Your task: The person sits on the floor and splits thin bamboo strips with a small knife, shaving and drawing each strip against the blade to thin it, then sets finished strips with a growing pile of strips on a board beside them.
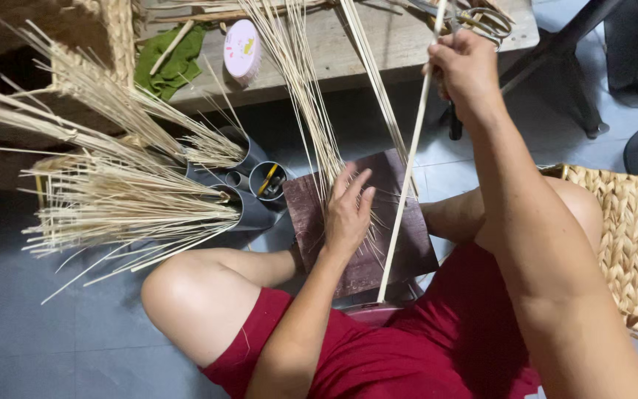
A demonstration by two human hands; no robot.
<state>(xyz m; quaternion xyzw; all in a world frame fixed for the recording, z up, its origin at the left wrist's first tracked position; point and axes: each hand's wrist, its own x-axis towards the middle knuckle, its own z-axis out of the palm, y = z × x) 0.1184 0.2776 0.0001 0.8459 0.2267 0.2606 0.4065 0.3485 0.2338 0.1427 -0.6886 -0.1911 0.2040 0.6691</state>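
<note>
Red shorts (pixel 422 347) fill the foreground. Above them, the left hand (pixel 348 210) lies flat, fingers spread, pressing thin reeds (pixel 300 81) onto a dark board (pixel 400 236). Right hand (pixel 467 70), grip pinched, holds a long reed strip (pixel 404 199) above the board.

We're looking at a home craft workshop, floor-level: bundles of thin cane strips (pixel 112 199) standing in grey tubes (pixel 256 210), woven basket (pixel 629 236) on grey tiled floor (pixel 31 340), low wooden surface (pixel 407 44) with scissors (pixel 481 18).
</note>
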